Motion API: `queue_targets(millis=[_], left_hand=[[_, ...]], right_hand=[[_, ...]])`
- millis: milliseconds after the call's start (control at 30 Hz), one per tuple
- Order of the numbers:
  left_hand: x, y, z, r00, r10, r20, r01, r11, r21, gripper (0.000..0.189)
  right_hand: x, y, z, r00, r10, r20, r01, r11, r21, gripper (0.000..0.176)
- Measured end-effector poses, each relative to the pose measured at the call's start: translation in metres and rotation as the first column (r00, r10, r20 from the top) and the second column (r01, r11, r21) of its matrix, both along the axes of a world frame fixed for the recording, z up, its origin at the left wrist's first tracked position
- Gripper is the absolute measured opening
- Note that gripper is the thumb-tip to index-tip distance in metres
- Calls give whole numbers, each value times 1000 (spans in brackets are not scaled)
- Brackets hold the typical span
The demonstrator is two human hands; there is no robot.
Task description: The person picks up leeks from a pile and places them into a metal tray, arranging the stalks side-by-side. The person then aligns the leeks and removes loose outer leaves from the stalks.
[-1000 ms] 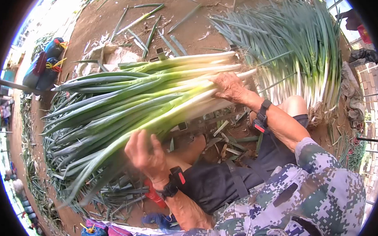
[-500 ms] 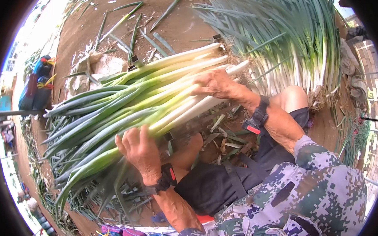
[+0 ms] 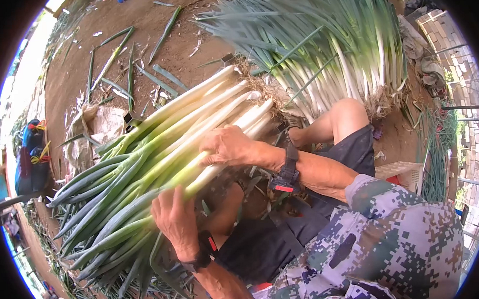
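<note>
A bundle of long green onions lies in front of me, white ends toward the upper right and green leaves spreading to the lower left. My right hand is closed on the pale part of the nearest stalk, its fingers curled over it. Lower left of it, my left hand has its fingers bent around the same near edge, where the stalk turns green. Part of the fingers on both hands is hidden. The stalks lie side by side, ends roughly level.
Behind the bundle, a big pile of untrimmed green onions stands with roots down. Loose leaves litter the earth floor. A dark metal bracket rises beside the bundle. Blue twine rolls sit far left; a pale crate stands right.
My right hand has slid down the near stalks toward my left hand, away from the root end. The left hand stays near the leaves. The whole view has shifted with my head.
</note>
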State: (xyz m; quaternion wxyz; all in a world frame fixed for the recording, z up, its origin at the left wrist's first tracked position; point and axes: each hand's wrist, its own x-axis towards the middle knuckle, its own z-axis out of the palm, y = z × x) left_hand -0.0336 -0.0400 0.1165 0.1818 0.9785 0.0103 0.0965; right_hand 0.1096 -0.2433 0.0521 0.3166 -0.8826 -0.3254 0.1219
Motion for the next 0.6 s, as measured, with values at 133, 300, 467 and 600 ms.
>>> queue_targets(millis=[133, 300, 467, 600], left_hand=[[7, -13, -14, 998, 28, 58, -29, 999, 17, 41], [1, -2, -7, 989, 49, 139, -14, 971, -238, 27], [-18, 45, -15, 931, 204, 301, -266, 946, 182, 11], [-3, 48, -23, 913, 273, 303, -327, 934, 145, 16]], right_hand=[[-8, 0, -4, 990, -34, 137, 28, 998, 48, 45], [-8, -7, -20, 973, 3, 230, -43, 984, 171, 48], [2, -28, -12, 961, 22, 274, -26, 1000, 10, 54], [3, -31, -8, 969, 13, 247, -5, 999, -34, 59]])
